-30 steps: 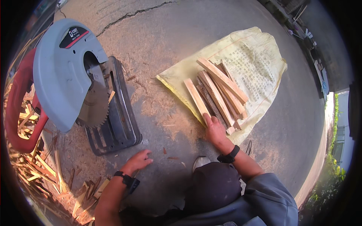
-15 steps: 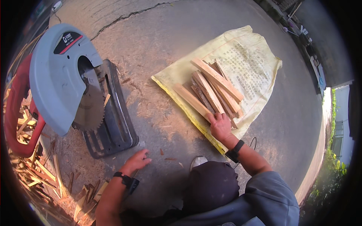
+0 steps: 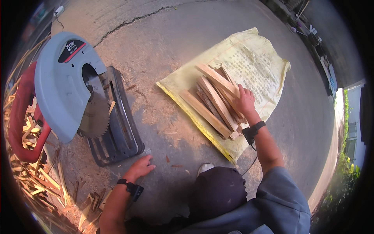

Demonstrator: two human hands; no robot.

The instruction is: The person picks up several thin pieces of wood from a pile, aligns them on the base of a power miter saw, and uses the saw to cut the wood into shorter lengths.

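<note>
My right hand reaches over a pile of wooden strips, its fingers curled around the near end of the topmost wooden strip. Beneath and beside that one lie several more strips, among them a pale wooden strip along the left of the pile and some with rough bark. All of them rest on a flattened yellow woven sack. My left hand holds nothing; its fingers are apart, just off the near corner of the chop saw's black base.
The chop saw, with its grey blade guard, toothed blade and red handle, stands at the left. Offcuts heap up behind and below it. Sawdust covers the concrete. My knee is at the lower middle.
My right hand has moved up and right, from the left strip's near end to the topmost strip. The left strip's near end has shifted inward. My left hand has stayed almost still.
</note>
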